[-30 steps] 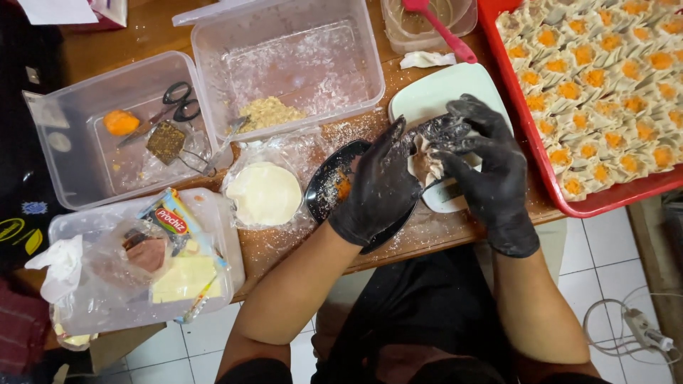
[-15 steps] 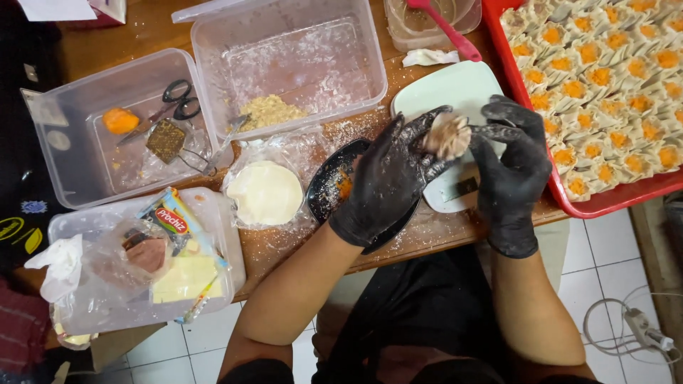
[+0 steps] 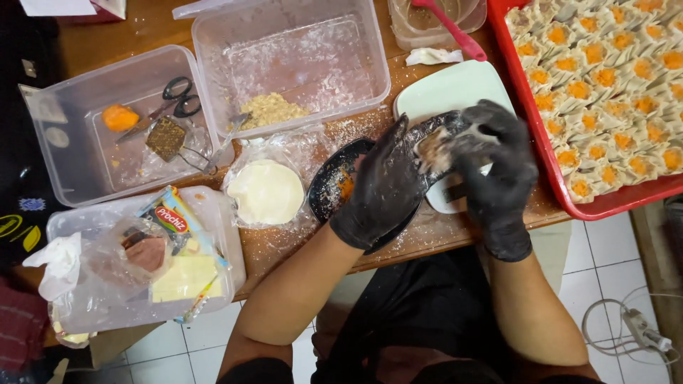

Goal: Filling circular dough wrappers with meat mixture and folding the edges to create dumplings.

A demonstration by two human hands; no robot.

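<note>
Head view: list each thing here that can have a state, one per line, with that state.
Left hand: gloved, cupping the dumpling.
Right hand: gloved, fingers closed over the dumpling.
Dumpling: held between both hands, top open.
Red tray: packed with finished dumplings.
Large clear tub: lidless, a little filling left in one corner.
Wrapper stack: lying on opened plastic.
Scissors: closed, inside the left tub.

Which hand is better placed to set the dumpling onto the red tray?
Right. The right hand sits beside the red tray and pinches the dumpling; the left hand cups it from the far side.
</note>
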